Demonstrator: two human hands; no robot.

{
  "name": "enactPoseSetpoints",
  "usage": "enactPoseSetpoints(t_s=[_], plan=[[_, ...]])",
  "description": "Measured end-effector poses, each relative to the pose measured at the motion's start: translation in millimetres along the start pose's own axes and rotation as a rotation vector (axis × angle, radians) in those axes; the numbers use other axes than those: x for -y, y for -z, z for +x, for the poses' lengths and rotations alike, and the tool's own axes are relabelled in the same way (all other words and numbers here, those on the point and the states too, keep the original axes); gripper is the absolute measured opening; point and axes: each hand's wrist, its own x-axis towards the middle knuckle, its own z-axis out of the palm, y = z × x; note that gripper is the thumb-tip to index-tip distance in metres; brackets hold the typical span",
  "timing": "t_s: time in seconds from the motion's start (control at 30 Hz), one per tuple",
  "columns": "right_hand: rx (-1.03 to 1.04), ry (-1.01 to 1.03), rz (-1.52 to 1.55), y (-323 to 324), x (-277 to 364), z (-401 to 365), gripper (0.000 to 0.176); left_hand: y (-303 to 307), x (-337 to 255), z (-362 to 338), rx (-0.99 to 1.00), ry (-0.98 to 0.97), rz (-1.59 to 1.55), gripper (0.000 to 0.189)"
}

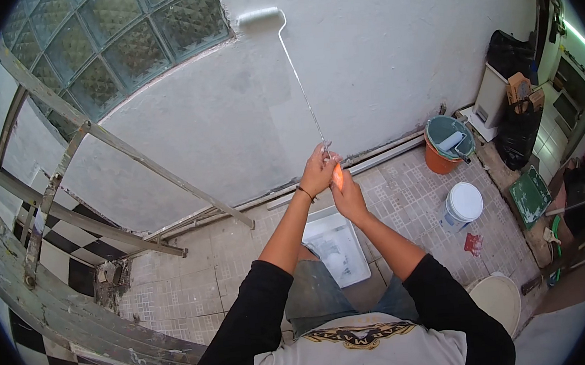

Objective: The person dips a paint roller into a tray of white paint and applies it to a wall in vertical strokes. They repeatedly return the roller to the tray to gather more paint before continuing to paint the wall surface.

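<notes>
Both hands grip a paint roller with a long thin metal rod and an orange handle. Its white sleeve presses against the wall, close to the lower right corner of a glass-block window. My left hand is closed around the top of the handle, where the rod begins. Just below it, my right hand wraps the handle. A paler, freshly coated area meets greyer wall below the sleeve. On the floor between my legs lies a white paint tray.
Wooden scaffold or ladder frames lean at left. To the right stand an orange bucket holding another roller, a lidded white bucket and a larger pale bucket. Black bags and a green board line the right edge.
</notes>
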Motion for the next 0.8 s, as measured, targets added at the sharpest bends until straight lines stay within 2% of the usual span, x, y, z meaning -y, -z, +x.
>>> enactPoseSetpoints(t_s=[0.13, 0.2, 0.3, 0.4, 0.47, 0.53, 0.57, 0.6, 0.67, 0.8], plan=[[-0.021, -0.038, -0.036, -10.9, -38.3, -47.6, 0.035, -26.1, 61.0, -33.8, 0.018, 0.041, -0.081, 0.041], [0.036, -0.127, -0.086, -15.3, -57.7, -72.5, 0.033, -37.3, 100.3, -53.3, 0.086, 0.177, -0.055, 0.037], [0.118, -0.257, -0.159, -21.0, -88.1, -110.6, 0.033, -57.9, 153.2, -83.2, 0.133, 0.260, -0.010, 0.033], [0.156, -0.331, -0.193, -20.5, -98.8, -144.5, 0.034, -73.3, 165.8, -110.2, 0.186, 0.314, 0.070, 0.033], [0.172, -0.356, -0.214, -24.4, -112.3, -168.8, 0.035, -87.0, 197.4, -129.2, 0.143, 0.318, 0.091, 0.036], [0.204, -0.432, -0.267, -27.6, -116.5, -186.5, 0.036, -96.2, 216.0, -141.3, 0.197, 0.476, 0.120, 0.039], [0.245, -0.515, -0.291, -28.4, -117.4, -193.1, 0.038, -101.5, 223.9, -148.2, 0.176, 0.566, 0.057, 0.047], [0.249, -0.520, -0.292, -28.2, -119.0, -199.5, 0.038, -103.4, 226.0, -153.3, 0.177, 0.571, 0.054, 0.047], [0.293, -0.567, -0.301, -28.8, -122.6, -209.1, 0.038, -104.4, 230.8, -159.9, 0.297, 0.746, -0.008, 0.055], [0.282, -0.581, -0.263, -28.9, -129.2, -220.0, 0.036, -110.0, 223.9, -168.9, 0.282, 0.889, -0.060, 0.059]])
